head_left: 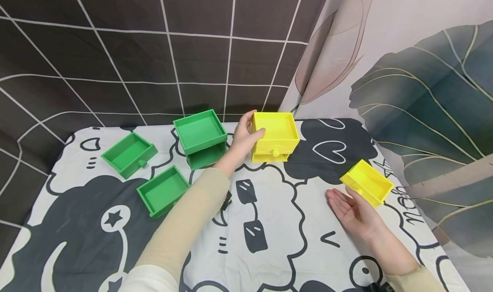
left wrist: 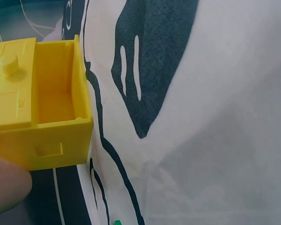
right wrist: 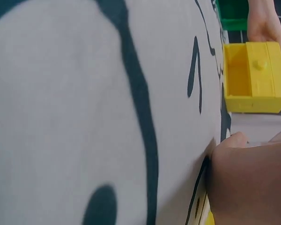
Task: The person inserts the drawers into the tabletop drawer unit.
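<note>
A yellow drawer case stands at the back middle of the table, with a knobbed drawer in its front. My left hand grips its left side, thumb curled over the near rim. The left wrist view shows the case close up with one fingertip beside it. My right hand lies palm up with straight fingers, just in front of a loose yellow drawer at the right. The right wrist view shows that hand's palm and, farther off, the case.
A green drawer case stands left of the yellow one. Two loose green drawers lie at the left. A patterned black and white cloth covers the table, with walls close behind and on the right.
</note>
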Demonstrator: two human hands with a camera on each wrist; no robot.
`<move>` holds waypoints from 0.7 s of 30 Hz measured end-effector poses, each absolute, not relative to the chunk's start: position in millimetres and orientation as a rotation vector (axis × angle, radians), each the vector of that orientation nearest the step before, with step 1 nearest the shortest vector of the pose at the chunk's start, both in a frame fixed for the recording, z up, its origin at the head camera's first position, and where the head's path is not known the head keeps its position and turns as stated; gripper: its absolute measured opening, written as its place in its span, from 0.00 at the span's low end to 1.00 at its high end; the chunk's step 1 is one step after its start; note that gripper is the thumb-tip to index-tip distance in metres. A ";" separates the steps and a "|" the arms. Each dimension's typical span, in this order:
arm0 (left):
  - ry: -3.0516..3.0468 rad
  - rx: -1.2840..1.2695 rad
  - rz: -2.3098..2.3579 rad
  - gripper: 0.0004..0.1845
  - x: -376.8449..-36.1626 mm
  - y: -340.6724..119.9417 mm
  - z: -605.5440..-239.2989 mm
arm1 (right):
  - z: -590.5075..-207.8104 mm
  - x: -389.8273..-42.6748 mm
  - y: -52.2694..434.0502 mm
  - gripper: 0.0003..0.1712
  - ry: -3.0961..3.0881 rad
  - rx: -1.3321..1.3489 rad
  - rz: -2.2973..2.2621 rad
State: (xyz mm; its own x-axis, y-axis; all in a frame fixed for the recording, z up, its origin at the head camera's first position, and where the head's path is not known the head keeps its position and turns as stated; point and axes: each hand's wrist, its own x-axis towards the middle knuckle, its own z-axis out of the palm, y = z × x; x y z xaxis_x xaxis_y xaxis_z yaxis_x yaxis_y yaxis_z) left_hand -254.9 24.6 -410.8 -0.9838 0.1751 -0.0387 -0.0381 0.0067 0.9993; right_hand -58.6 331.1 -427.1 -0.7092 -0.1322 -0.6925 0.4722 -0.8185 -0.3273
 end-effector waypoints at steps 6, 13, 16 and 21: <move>2.114 0.142 2.111 0.38 -254.4 24.4 -409.4 | -428.7 -52.6 340.2 0.23 0.721 0.909 -2.547; 2.119 0.144 2.111 0.38 -254.6 24.3 -409.8 | -430.9 -47.3 348.9 0.23 0.712 0.900 -2.559; 2.120 0.148 2.111 0.37 -254.4 24.3 -410.0 | -431.7 -45.7 353.0 0.23 0.691 0.907 -2.571; 2.122 0.150 2.105 0.37 -254.5 24.4 -409.6 | -432.3 -43.6 358.8 0.23 0.673 0.927 -2.575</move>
